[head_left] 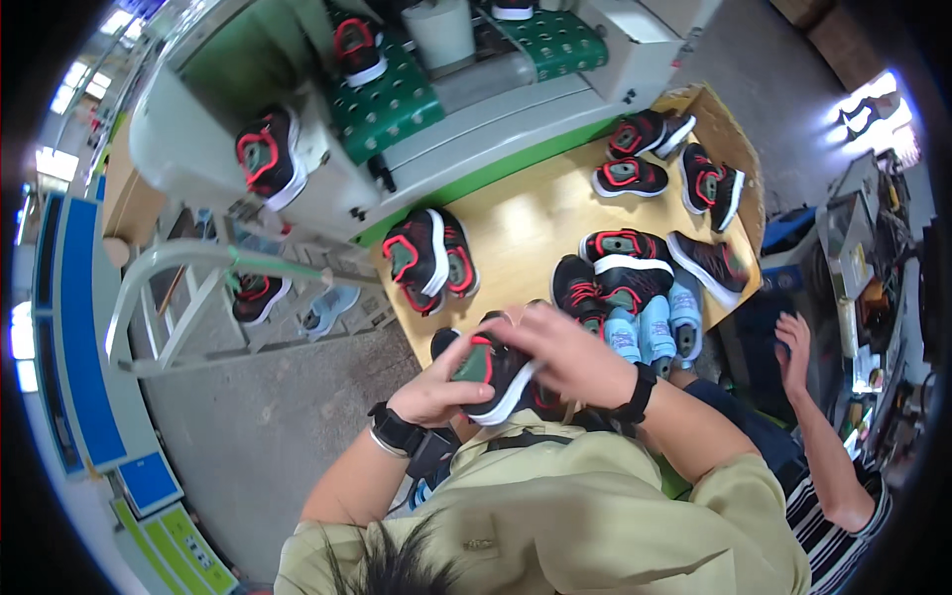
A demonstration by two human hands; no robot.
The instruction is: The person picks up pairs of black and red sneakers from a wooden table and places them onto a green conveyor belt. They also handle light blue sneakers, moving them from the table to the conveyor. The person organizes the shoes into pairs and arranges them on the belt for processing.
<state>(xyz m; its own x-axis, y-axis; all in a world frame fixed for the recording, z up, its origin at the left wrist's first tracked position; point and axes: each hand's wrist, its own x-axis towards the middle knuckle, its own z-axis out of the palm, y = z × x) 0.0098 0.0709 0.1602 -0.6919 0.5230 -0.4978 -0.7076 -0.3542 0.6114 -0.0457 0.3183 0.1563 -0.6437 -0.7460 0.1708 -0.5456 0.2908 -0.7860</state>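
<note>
Close in front of me, my left hand (429, 394) grips a black sneaker (506, 382) with red collar trim and a white sole. Its thumb lies along the shoe's opening, where a grey-green insole shows. Over the laced front of the same sneaker bends my right hand (575, 359), slightly blurred, fingers curled against the upper. Part of another dark shoe (445, 340) shows behind my left fingers. Just past my hands, black-and-red sneakers (580, 288) stand on the wooden table (526, 233), beside several light-blue shoes (654, 327).
A pair of black sneakers (428, 258) sits at the table's left. Beyond is a pale machine (476, 149) with green perforated belts (397, 111) carrying shoes. A metal rack (169, 297) stands left. At the right, a co-worker's raised hand (793, 347) is near the table.
</note>
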